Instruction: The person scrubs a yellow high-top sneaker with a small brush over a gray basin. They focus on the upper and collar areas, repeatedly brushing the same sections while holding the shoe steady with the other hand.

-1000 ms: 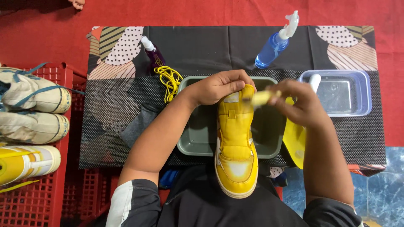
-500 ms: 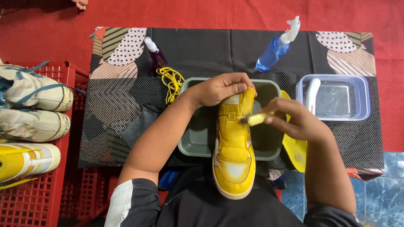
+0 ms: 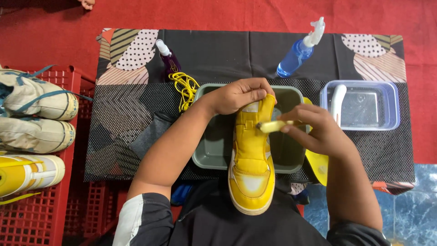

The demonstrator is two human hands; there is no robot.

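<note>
While both hands' fingers grip yellow shoe [image 3: 251,155] and brush [image 3: 273,126], spray bottle [image 3: 298,50] stands beyond grey basin [image 3: 214,150].

Shoe-cleaning workstation: spray bottle [image 3: 298,49], basin [image 3: 214,150], crated sneakers [image 3: 36,98].

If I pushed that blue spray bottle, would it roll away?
Probably a little. The spray bottle already lies on its side on the mat, and its body looks round. The trigger head would likely stop it rolling far. It looks like light plastic, so a small push should move it.
</note>
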